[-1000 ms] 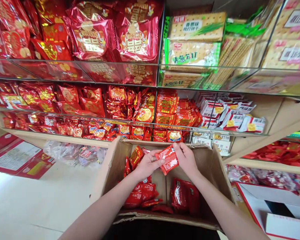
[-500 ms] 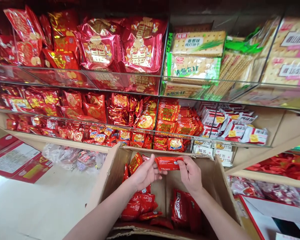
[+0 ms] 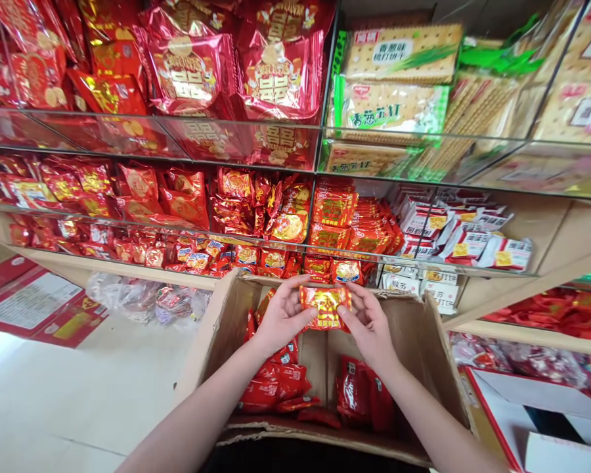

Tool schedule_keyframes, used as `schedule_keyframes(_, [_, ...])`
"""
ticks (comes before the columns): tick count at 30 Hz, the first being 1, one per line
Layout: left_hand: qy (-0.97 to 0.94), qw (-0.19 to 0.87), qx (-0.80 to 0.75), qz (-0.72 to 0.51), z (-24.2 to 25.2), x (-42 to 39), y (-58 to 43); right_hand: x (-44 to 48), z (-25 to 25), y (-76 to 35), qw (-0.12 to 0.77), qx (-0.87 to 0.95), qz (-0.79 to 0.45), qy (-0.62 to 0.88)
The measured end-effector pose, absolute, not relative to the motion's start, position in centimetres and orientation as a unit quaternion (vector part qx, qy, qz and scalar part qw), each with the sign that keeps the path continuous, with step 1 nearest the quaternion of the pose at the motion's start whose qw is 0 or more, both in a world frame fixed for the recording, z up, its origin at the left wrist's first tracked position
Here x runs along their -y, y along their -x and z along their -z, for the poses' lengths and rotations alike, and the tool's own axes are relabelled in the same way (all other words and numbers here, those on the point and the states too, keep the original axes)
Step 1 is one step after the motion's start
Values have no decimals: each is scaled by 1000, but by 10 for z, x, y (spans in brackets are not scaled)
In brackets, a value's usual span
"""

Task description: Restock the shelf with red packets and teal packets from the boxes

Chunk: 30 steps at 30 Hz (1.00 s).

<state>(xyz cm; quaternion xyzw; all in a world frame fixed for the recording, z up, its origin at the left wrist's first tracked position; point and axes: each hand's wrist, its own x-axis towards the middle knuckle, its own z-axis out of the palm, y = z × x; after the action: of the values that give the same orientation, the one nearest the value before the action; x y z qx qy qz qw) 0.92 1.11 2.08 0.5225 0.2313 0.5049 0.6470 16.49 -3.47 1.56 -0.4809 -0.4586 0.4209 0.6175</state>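
Both hands, left [image 3: 282,316] and right [image 3: 369,325], pinch a red packet [image 3: 326,307] by its side edges above the box [image 3: 438,355], fingers clamped. It looks light, crinkly and slippery; the sealed edges give the safest grip.

Glass shelves [image 3: 177,125] — red packets [image 3: 187,72], crackers [image 3: 389,108]

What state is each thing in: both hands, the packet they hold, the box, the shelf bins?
cardboard box: flaps open, partly filled.
red packet: unopened, held over the cardboard box.
left hand: shut on the red packet's left end.
right hand: shut on its right end.
shelf bins: stocked with packets.
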Motion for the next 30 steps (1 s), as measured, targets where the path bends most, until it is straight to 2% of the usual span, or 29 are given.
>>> schedule_keyframes(8, [-481, 691, -294, -453, -12, -18, -7, 31, -8, -167, 622, 419, -461, 475])
schedule_keyframes(15, [-489, 661, -337, -460, -9, -17, -9, 26, -9, -177, 494, 521, -447, 533])
schedule_keyframes(20, [-521, 616, -350, -476, -11, -14, -8, 25, -41, -183, 448, 597, -371, 553])
schedule_keyframes(22, [-534, 594, -367, -478, -13, -12, -7, 16, -60, -191, 457, 613, -316, 561])
schedule_keyframes(27, [-562, 577, -394, -444, -5, -8, -9, -51, -100, -217, 581, 573, -202, 541])
schedule_keyframes(30, [-581, 579, -384, -424, 4, -5, -12, -98, -108, -224, 598, 571, -169, 537])
